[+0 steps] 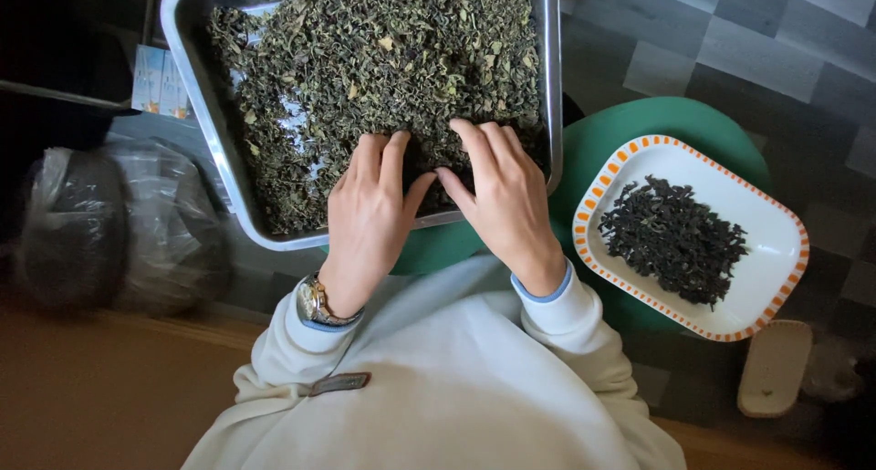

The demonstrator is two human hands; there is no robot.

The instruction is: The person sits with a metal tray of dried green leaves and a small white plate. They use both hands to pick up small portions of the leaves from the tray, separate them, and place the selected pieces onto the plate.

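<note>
Left hand [370, 216] and right hand [505, 201] flat, fingers extended (slightly spread), resting on dried leaves [383, 64] in metal tray [208, 132], gripping nothing

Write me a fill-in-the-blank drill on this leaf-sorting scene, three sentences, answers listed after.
1. Both hands, the left hand and the right hand, rest on dried leaves in a ____ tray.
2. The white dish with the orange-dashed rim, holding darker leaves, sits on a ____ stool.
3. The wristwatch is worn on the ____ wrist.

Missing words: metal; green; left
</note>
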